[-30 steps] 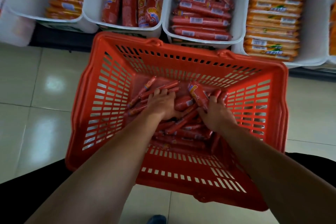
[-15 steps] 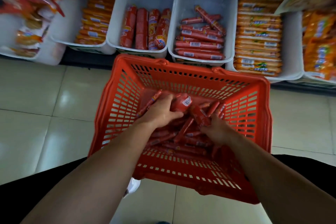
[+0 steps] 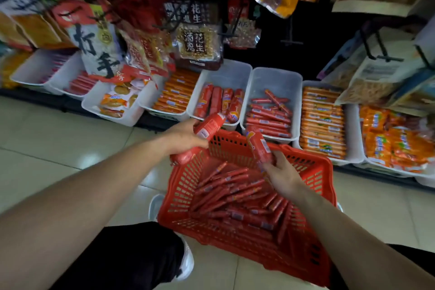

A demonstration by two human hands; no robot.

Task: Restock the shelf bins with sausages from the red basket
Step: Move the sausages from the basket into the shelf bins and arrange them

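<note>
The red basket [image 3: 181,186] sits on the floor in front of me with several thin red sausages [image 3: 237,198] lying in it. My left hand [image 3: 182,135] is raised over the basket's far left corner, shut on a thick red sausage [image 3: 209,126] that points toward the white bin of thick sausages [image 3: 226,73]. My right hand [image 3: 286,175] is above the basket's right side, shut on a second thick sausage [image 3: 260,147] held upright. To the right of that bin stands a white bin of thin sausages [image 3: 276,80].
A row of white bins lines the low shelf: orange packs [image 3: 322,122] to the right, orange sticks [image 3: 173,96] and snack bags [image 3: 115,101] to the left. Hanging snack packets [image 3: 195,42] overhang the bins. My knee and white shoe [image 3: 187,263] are beside the basket on the tiled floor.
Both hands have come up out of the basket, each with a thick sausage. The left hand moved forward toward the bins. My view tilted up, showing the hanging packets.
</note>
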